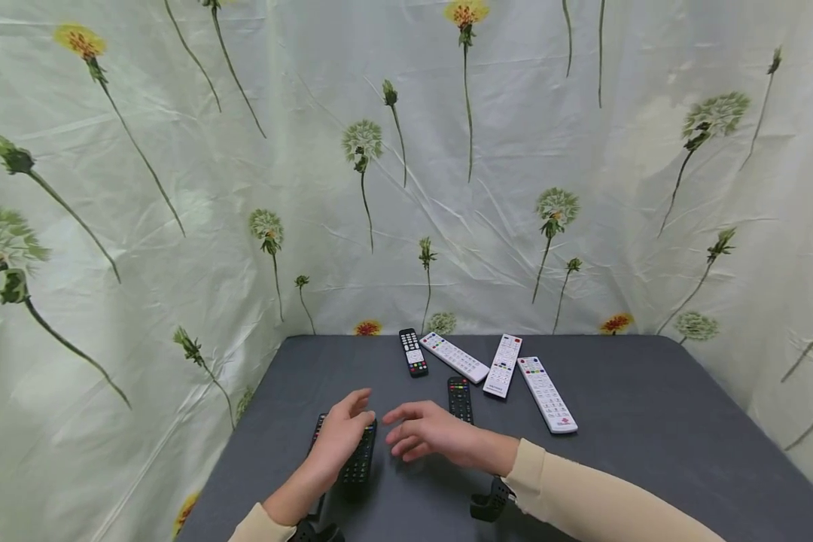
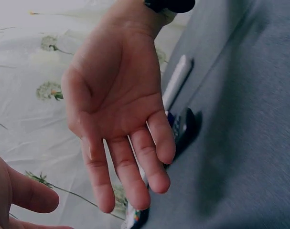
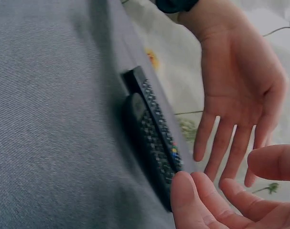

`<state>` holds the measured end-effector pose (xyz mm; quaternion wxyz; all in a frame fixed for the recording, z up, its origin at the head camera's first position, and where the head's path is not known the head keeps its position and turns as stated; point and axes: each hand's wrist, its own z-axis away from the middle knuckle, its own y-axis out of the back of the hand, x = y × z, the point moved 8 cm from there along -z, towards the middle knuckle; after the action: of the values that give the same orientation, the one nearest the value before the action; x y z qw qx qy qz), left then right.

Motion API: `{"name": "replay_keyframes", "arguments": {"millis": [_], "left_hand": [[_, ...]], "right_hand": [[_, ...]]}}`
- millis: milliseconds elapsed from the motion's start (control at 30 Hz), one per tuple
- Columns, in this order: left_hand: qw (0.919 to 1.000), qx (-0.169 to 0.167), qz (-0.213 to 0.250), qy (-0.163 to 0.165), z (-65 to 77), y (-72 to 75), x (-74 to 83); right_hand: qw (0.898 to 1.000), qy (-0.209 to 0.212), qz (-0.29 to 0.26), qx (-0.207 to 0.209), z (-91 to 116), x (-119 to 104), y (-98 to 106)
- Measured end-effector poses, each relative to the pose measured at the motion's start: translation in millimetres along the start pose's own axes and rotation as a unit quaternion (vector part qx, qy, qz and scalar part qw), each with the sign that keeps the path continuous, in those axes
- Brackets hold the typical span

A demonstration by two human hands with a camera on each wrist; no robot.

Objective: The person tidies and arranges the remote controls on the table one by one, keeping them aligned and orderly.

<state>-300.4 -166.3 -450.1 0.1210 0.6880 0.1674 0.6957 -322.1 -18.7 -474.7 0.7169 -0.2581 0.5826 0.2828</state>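
Observation:
My left hand [image 1: 342, 433] is raised over two black remote controls, a button-covered one [image 1: 359, 461] and another one [image 1: 319, 425] beside it, partly hidden behind the hand. Across from it hovers my right hand [image 1: 433, 433], in front of a third black remote [image 1: 460, 397]. Both hands are empty, their fingers loosely extended and palms turned toward each other. In the left wrist view the right hand [image 2: 121, 109] shows its bare palm. From the right wrist view, the two black remotes [image 3: 152, 150] lie side by side below the left hand [image 3: 238, 100].
Farther back on the dark grey table [image 1: 650, 421] lie a black remote with white buttons [image 1: 413, 352] and three white remotes, one slanted [image 1: 455, 357], one near-upright [image 1: 503, 366] and one at right [image 1: 547, 395]. A flower-printed curtain [image 1: 447, 226] hangs behind the table.

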Motion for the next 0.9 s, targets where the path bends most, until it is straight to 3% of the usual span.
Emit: {"name": "replay_keyframes", "arguments": {"millis": [300, 500, 700, 900], "left_hand": [[0.9993, 0.007, 0.031, -0.018, -3.7, -10.4, 10.6], [0.9988, 0.006, 0.045, -0.017, -6.5, -18.3, 14.3], [0.9974, 0.006, 0.065, -0.029, -9.9, -28.2, 23.4], [0.9945, -0.005, 0.103, -0.02, -9.0, -42.0, 27.3]], "right_hand": [[0.997, 0.054, 0.031, 0.045, 15, -13, 14], [0.994, 0.067, 0.032, 0.084, 24, -16, 29], [0.987, 0.082, 0.035, 0.133, 32, -18, 46], [0.978, 0.094, 0.041, 0.181, 40, -19, 59]]}}
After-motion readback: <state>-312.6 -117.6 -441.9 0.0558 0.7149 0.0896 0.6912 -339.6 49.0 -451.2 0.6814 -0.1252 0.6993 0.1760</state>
